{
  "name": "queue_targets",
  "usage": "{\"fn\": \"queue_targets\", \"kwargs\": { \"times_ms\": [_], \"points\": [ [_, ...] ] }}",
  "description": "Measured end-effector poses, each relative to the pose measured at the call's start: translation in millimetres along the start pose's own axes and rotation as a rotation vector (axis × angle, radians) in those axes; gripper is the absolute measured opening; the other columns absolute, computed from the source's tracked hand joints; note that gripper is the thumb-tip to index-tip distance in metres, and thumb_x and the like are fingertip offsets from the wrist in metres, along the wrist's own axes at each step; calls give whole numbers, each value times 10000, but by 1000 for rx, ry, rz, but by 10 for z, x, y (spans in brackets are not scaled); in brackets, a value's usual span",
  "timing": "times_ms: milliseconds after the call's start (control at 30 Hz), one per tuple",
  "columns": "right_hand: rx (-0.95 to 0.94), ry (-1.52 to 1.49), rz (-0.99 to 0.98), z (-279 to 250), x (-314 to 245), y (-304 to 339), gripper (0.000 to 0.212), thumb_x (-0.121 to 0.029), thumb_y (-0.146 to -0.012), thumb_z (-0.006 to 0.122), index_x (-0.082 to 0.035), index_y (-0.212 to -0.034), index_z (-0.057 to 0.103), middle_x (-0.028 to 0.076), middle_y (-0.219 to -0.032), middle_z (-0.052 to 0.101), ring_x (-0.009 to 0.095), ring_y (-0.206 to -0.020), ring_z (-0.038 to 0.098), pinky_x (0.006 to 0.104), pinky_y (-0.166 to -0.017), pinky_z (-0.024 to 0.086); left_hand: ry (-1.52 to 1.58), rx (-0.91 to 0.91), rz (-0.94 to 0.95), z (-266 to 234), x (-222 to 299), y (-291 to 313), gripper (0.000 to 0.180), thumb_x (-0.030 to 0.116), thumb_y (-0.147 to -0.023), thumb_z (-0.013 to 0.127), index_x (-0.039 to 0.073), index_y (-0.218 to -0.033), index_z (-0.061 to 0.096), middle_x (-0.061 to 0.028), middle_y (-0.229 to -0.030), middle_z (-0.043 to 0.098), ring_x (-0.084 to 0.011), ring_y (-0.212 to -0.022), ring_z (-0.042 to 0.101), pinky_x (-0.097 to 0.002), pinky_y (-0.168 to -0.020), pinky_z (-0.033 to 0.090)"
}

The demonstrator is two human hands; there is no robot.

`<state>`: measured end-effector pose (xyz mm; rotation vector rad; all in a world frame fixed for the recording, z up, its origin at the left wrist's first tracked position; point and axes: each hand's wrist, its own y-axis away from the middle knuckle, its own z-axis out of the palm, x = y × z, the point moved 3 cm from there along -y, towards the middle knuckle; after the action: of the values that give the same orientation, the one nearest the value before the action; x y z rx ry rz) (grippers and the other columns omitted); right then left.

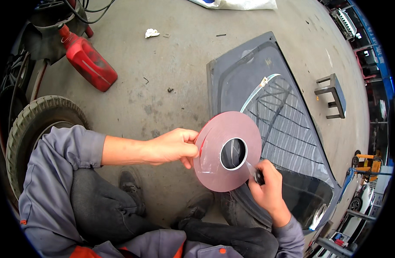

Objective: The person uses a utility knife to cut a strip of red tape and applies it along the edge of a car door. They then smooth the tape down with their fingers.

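My left hand (178,148) is closed on the rim of a large, flat roll of tape (214,161), dull pink with a bright red edge, pinching it between thumb and fingers. The roll has a wide open core and is held up, tilted toward me. In my right hand (268,189) is a small knife (259,176) with a dark handle. Its thin, pale blade points up toward the roll's core and overlaps the roll's lower right side; whether it touches cannot be told. Behind the roll lies a dark grey vehicle panel (232,77) with a glossy window (283,124).
A pale curved strip (251,95) runs across the panel. On the left stand a red jug (90,64) and a tyre (23,133). A low stool (331,92) is at the right; a white sack (245,4) lies far off, and crumpled white paper (152,33) nearer.
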<state>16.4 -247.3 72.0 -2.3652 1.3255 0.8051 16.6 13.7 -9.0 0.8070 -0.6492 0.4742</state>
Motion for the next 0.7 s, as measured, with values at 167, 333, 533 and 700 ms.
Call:
{"fn": "queue_targets", "kwargs": {
  "times_ms": [167,333,533,700],
  "points": [
    [-123,-152,172,161,-295,-440,256,-130,-801,723,-3,-933,543,140,-692,601,275,-576,614,354,-537,477,-30,-5,47,31,16,-23,248,99,-858,582,14,-1088,618,-54,-980,670,-129,-832,637,-282,-728,529],
    [-122,-139,216,162,-562,-594,268,-163,-850,677,14,-972,517,169,-699,624,304,-626,658,378,-557,497,-4,-150,100,221,164,55,227,133,-890,638,23,-1088,619,-50,-964,679,-120,-849,641,-276,-745,526],
    [-123,-92,191,-9,-588,-518,162,-94,-859,617,-6,-930,500,174,-645,596,351,-564,631,402,-532,485,-26,-188,69,237,123,29,301,86,-899,626,18,-1187,575,-55,-1017,674,-118,-876,636,-275,-770,525],
    [-245,-110,339,212,-629,-517,308,-153,-794,682,15,-975,499,152,-667,615,320,-574,650,397,-515,492,26,-214,67,321,96,31,298,99,-866,632,17,-1148,580,-52,-960,669,-111,-818,619,-269,-725,515]
  ]
}}
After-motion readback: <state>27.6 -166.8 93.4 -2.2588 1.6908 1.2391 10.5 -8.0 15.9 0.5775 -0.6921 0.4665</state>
